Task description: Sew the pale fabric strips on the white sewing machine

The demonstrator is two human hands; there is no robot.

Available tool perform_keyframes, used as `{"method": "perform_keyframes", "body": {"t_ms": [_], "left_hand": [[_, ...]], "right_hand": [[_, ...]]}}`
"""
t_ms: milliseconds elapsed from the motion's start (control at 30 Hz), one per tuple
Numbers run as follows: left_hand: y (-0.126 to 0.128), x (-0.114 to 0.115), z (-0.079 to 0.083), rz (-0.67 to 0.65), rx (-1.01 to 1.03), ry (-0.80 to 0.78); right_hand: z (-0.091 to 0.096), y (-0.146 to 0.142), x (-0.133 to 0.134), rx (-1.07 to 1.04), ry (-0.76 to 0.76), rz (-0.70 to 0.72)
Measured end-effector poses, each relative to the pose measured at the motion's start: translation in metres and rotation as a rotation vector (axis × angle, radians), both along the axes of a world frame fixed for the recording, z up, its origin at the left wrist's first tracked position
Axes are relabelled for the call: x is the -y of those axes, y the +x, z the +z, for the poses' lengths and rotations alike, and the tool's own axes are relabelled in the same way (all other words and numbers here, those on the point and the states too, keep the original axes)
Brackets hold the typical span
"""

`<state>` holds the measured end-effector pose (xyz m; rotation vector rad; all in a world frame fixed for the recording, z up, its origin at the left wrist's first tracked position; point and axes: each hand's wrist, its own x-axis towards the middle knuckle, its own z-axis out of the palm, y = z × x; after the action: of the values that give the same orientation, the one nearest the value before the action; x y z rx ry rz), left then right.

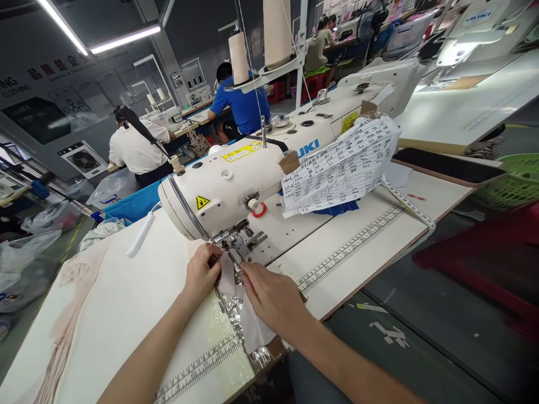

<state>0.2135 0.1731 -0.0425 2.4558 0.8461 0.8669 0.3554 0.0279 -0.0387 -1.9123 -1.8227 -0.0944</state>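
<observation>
Well, our left hand [203, 270] pinches white fabric [228, 276] (right hand [273, 297]: hold unclear). Slipping toward twelve o'clock's JUKI sewing machine [252, 168] could prick us.

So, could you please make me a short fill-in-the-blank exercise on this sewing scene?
1. At the pale cloth, the hand nearer the basket is the person's ____ one.
2. The triangular sign on the machine is black and ____.
3. The large logo on the machine's side is printed in ____.
4. The basket, beside the table, is coloured ____.

Missing words: right; yellow; blue; green.
</observation>
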Motion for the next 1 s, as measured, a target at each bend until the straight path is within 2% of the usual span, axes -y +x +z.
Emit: {"method": "perform_keyframes", "body": {"t_ms": [167,400,633,867,1000], "left_hand": [[-0.0005,-0.0017,0.0041,-0.038,0.014,-0.072],[-0.0016,-0.0020,0.0075,-0.054,-0.012,-0.042],[0.0014,0.0003,0.0055,0.004,-0.027,0.062],[-0.0002,-0.0008,0.0077,-0.018,0.010,-0.019],[-0.0003,0.0004,0.0080,-0.040,0.031,0.032]], "right_hand": [[0.0029,-0.0007,0.0011,0.028,-0.021,0.000],[0.0009,-0.0020,0.0015,0.051,-0.012,-0.008],[-0.0005,-0.0007,0.0018,0.063,-0.016,0.041],[0.0039,-0.0008,0.0032,0.047,-0.053,0.017],[0.0060,-0.0013,0.0016,0.063,-0.055,0.019]]}}
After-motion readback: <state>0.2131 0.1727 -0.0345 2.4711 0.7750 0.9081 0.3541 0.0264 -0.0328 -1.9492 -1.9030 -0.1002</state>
